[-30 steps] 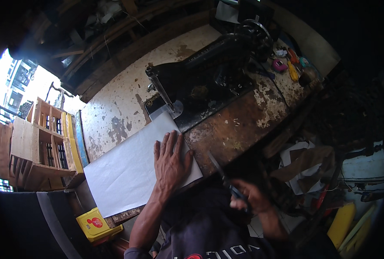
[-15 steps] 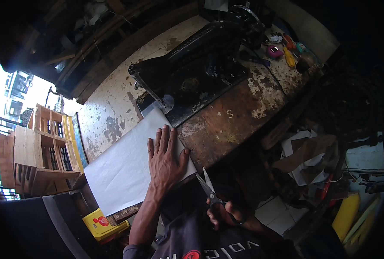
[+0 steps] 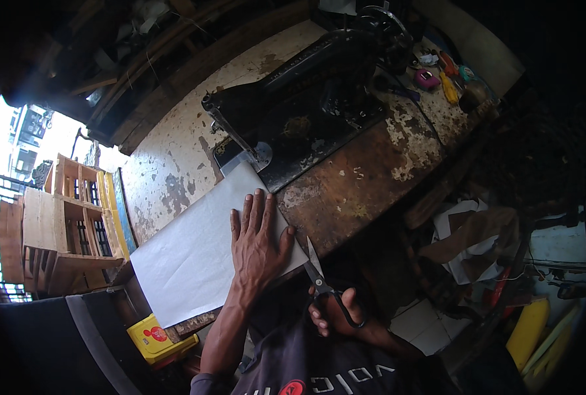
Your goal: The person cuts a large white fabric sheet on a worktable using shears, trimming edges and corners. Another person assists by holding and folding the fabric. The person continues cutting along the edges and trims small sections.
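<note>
My left hand (image 3: 253,243) lies flat, fingers outstretched, on a large white sheet (image 3: 187,263) along the worktable (image 3: 352,197), near the sheet's right edge. My right hand (image 3: 339,316) grips black-handled scissors (image 3: 319,283), their blades nearly closed and pointing up beside the lower right corner of the sheet, by the table's front edge. The upper tip of the sheet reaches the needle plate of an old black sewing machine (image 3: 293,99).
Wooden crates (image 3: 76,224) stand at the left, a yellow container (image 3: 155,339) below. Small tools and a pink tape measure (image 3: 426,79) lie right of the machine. Crumpled fabric (image 3: 464,243) and yellow pieces (image 3: 527,332) sit low at the right.
The scissors have shifted toward the sheet and point more upright; their blades, spread apart half a second ago, are closer together. My left hand stays on the sheet.
</note>
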Demonstrator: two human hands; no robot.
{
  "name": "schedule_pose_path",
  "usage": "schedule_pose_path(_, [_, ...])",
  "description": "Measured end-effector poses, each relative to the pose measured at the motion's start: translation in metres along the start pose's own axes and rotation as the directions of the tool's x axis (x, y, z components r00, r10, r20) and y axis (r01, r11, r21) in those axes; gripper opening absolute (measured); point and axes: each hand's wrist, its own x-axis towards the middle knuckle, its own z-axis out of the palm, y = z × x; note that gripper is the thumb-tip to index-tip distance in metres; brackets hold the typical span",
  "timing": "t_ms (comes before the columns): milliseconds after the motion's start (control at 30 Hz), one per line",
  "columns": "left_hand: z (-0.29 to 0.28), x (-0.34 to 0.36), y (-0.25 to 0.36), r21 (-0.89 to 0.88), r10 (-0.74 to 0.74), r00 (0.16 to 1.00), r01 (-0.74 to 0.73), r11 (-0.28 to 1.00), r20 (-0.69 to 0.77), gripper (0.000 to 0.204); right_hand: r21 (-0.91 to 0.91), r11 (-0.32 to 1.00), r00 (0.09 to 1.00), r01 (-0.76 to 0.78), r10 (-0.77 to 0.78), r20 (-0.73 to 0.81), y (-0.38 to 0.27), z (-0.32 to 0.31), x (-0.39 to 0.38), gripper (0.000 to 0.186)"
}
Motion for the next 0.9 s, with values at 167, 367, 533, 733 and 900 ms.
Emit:
schedule_pose_path(167, [0.000, 0.000, -0.001, -0.009, 0.002, 1.000, -0.002, 1.000, 0.000, 0.076, 0.025, 0.999, 0.999, -0.042, 0.042, -0.024, 0.003, -0.006, -0.005, 0.109])
schedule_pose_path(367, [0.000, -0.001, -0.001, -0.018, -0.001, 1.000, 0.001, 1.000, 0.001, 0.076, -0.116, 0.992, 0.998, -0.049, 0.045, -0.042, 0.001, -0.006, -0.013, 0.107])
schedule_pose_path(533, [-0.001, 0.000, 0.000, -0.013, 0.000, 1.000, 0.000, 1.000, 0.003, 0.076, -0.123, 0.992, 0.997, 0.000, -0.009, -0.071, -0.007, 0.006, -0.005, 0.105])
schedule_pose_path(733, [0.000, 0.000, 0.000, -0.008, 0.000, 1.000, 0.000, 1.000, 0.006, 0.074, -0.120, 0.993, 0.998, -0.011, 0.003, -0.069, -0.011, 0.006, 0.010, 0.106])
schedule_pose_path(900, [0.003, -0.002, -0.004, 0.013, 0.005, 1.000, -0.005, 1.000, 0.007, 0.067, -0.074, 0.997, 0.999, 0.023, -0.025, -0.028, -0.001, -0.004, 0.004, 0.094])
